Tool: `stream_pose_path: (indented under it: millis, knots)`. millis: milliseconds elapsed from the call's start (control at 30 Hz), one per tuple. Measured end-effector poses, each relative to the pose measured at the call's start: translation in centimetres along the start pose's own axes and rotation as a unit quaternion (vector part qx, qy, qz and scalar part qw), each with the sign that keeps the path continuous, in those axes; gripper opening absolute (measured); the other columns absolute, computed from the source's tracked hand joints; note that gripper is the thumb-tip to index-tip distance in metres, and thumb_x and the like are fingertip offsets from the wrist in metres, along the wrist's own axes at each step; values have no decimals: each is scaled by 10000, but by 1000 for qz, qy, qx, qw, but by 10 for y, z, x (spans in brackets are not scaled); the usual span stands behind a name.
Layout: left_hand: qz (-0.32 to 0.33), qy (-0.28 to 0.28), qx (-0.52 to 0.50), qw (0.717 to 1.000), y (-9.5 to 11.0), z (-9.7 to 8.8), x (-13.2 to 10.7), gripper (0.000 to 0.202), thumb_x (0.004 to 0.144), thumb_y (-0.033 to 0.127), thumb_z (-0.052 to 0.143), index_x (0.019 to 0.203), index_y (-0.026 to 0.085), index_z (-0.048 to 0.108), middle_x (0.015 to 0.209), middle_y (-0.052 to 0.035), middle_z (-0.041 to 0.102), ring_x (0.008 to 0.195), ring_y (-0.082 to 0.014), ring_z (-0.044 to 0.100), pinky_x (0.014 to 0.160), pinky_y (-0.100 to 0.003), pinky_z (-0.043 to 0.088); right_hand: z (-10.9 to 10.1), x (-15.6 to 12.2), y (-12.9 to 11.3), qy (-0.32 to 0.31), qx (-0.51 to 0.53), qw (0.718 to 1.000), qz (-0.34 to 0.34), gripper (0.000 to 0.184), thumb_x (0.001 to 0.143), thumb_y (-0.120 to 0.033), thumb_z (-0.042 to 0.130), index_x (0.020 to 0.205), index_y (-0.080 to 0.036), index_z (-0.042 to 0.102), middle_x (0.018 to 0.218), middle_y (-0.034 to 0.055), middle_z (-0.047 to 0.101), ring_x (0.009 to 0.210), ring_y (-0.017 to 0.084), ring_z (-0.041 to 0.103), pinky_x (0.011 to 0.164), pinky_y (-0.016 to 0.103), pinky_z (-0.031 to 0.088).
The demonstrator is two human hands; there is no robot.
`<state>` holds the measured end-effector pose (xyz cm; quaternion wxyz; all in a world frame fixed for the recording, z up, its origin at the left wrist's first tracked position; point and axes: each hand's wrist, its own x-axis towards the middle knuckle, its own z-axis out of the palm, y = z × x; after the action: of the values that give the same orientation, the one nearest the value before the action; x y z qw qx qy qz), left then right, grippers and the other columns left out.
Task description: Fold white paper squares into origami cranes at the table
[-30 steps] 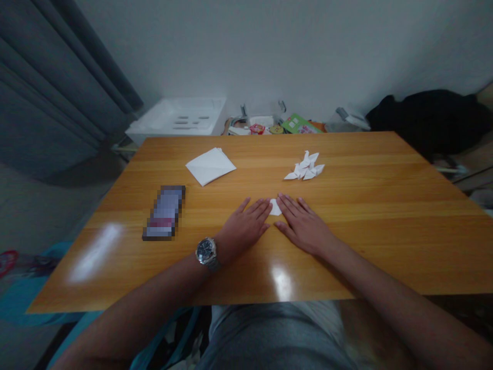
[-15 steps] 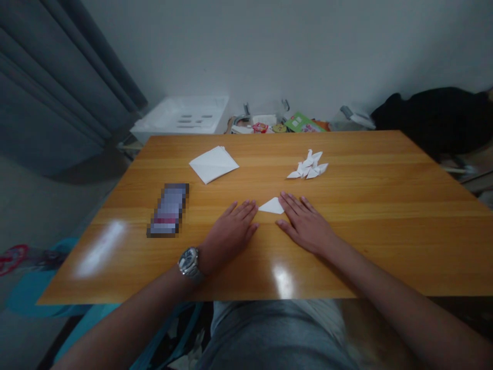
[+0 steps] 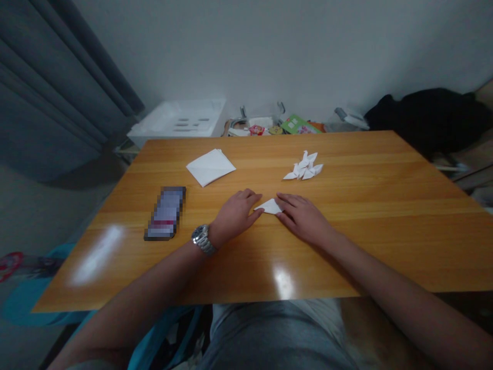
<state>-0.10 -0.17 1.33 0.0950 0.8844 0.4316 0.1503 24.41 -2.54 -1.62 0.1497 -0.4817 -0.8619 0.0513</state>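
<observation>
A small white folded paper point(image 3: 270, 206), kite-shaped with a pointed left tip, lies on the table between my hands. At its left tip, my left hand point(image 3: 238, 211) takes hold with the thumb at the near edge and bent fingers at the far side. My right hand point(image 3: 304, 215) grips the wider right end, fingers along the far edge and thumb close to the near corner. The fingers partly hide both ends of the paper. Beyond my right hand stands a cluster of white origami birds point(image 3: 304, 166).
White paper sheets point(image 3: 210, 167) lie at the back left of the wooden table point(image 3: 370, 205). A phone point(image 3: 165, 213) with a blurred screen rests left of my left arm. Behind the table are a white foam box point(image 3: 177, 115), a green packet point(image 3: 298, 124) and dark cloth point(image 3: 427, 118).
My left hand has risen from lying flat, and its thumb has come to the paper's tip. My right thumb has moved in towards the paper. The view has shifted slightly.
</observation>
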Motion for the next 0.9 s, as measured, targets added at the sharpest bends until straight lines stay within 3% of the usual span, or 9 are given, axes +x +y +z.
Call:
stream_pose_path:
  millis: [267,533,700,800,900]
  knots:
    - [2,13,-17,1000,7,15,21,341,1012,377,541,1246,162,664,1147,-107,621,1063,-239,595,982,-390,491,3,13,14,45,66,997,-18,408,943,-434,641,1257,-175,671,1353,138,645,1234,307,592,1057,483,470]
    - [-8,31,-49,998,9,28,18,254,959,307,627,1164,157,645,1131,-90,608,1048,-244,563,963,-390,480,8,12,15,81,138,987,4,406,904,-438,698,1225,-191,661,1253,126,660,1172,297,605,1037,462,476]
    - [4,34,-53,998,10,29,14,346,968,300,599,1296,191,595,1212,-99,578,1087,-259,543,1004,-415,458,9,8,16,123,154,979,58,579,807,-469,794,1282,-187,620,1257,152,599,1186,326,571,1064,493,463]
    - [-9,42,-60,997,10,31,12,324,932,328,648,1208,165,601,1189,-109,580,1084,-273,540,994,-423,459,10,5,17,131,135,977,100,627,763,-478,823,1284,-195,620,1251,158,582,1190,354,552,1069,533,446]
    - [-21,52,-72,996,11,33,13,313,891,335,696,1121,158,578,1134,-106,599,1053,-277,549,962,-423,464,12,4,18,131,137,975,113,560,767,-465,813,1226,-188,651,1223,156,592,1172,355,552,1060,531,441]
